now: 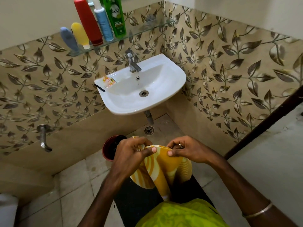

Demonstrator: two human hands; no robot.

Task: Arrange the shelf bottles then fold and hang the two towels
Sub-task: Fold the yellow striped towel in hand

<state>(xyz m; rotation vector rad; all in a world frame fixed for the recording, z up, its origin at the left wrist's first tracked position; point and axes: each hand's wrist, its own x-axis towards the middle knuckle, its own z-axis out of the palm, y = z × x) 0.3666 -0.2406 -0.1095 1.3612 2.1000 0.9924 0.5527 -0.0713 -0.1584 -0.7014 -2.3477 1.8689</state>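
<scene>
Pinching the top edge of a yellow-and-white patterned terry towel (161,167), both hands sit low in the middle of the frame. The left hand (132,153) has thumb and curled fingers clamped on the towel's left corner, and the right hand (188,150) grips the edge just beside it, ring showing. The rest of the towel hangs down bunched in folds toward the bottom centre, over a black mat (136,199) on the floor.

Room-wise it's a tight corner: leaf-patterned tiled walls close in at left and right, and the white ceramic washbasin (170,82) juts out mid-frame, well apart from the hands. Open tiled floor lies between basin and hands, with a dark red bucket (107,149) just left of the left hand.

Count on the clear glass shelf (147,28) in the upper left: five standing bottles, namely a small blue-grey bottle (68,39), a yellow tube (80,35), a tall red bottle (87,20), a white-and-blue pump bottle (103,22) and a green shampoo bottle (115,15). The right half of the shelf is bare. Only one towel is in view.
</scene>
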